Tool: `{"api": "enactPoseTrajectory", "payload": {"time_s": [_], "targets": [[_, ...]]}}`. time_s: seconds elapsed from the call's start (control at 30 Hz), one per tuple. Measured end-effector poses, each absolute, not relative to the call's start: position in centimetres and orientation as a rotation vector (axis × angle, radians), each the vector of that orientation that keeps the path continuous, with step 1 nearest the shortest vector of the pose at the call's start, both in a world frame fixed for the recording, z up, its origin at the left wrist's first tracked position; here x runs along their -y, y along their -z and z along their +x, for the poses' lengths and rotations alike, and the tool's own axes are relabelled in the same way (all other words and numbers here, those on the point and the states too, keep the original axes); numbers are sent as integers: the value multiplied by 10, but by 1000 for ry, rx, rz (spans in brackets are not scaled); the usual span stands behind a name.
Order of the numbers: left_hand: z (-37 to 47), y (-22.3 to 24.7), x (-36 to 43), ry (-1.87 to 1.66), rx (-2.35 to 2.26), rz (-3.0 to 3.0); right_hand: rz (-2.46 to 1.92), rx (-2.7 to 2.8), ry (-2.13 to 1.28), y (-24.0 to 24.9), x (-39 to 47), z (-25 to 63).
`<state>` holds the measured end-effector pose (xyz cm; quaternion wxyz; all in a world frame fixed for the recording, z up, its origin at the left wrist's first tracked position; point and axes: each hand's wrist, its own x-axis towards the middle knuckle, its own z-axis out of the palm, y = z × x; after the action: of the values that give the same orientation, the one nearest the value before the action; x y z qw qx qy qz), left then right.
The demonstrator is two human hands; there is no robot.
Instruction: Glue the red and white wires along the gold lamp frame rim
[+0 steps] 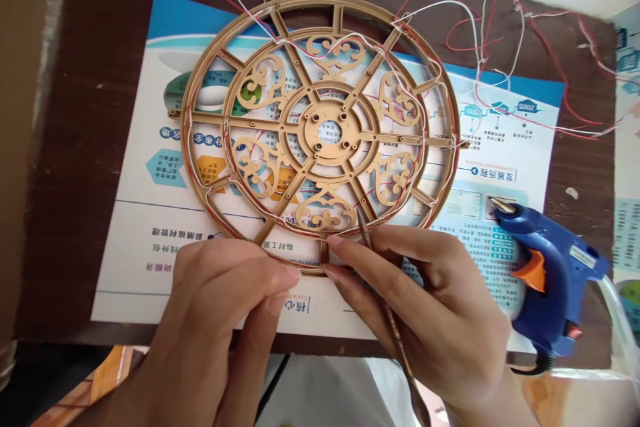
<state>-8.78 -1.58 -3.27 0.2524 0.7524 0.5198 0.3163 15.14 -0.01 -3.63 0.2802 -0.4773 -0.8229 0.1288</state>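
Observation:
A round gold openwork frame lies flat on a printed sheet, with red and white wires running along its rings. At its near rim, my right hand is closed round a thin dark metal tool, whose pointed tip rests by the inner ring; its thumb and index fingertips are at the wires and rim. My left hand is closed, thumb against bent fingers, at the near rim left of my right hand. Whatever its fingertips pinch is too small to make out.
A blue glue gun with an orange trigger lies at the right, its cord trailing down. Loose red and white wires tangle at the back right. The printed sheet covers part of the dark brown table.

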Motion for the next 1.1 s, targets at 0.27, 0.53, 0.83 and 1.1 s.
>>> {"api": "enactPoseTrajectory", "payload": {"time_s": [0.27, 0.53, 0.83, 1.1], "targets": [[-67, 43, 11, -715, -1565, 2287, -1250, 2146, -477, 37, 2, 151], [-65, 43, 13, -675, -1580, 2325, -1262, 2115, -533, 40, 5, 155], [-65, 43, 12, -674, -1578, 2335, -1229, 2186, -493, 38, 7, 157], [-64, 43, 11, -666, -1586, 2340, -1268, 2094, -534, 40, 4, 154]]}}
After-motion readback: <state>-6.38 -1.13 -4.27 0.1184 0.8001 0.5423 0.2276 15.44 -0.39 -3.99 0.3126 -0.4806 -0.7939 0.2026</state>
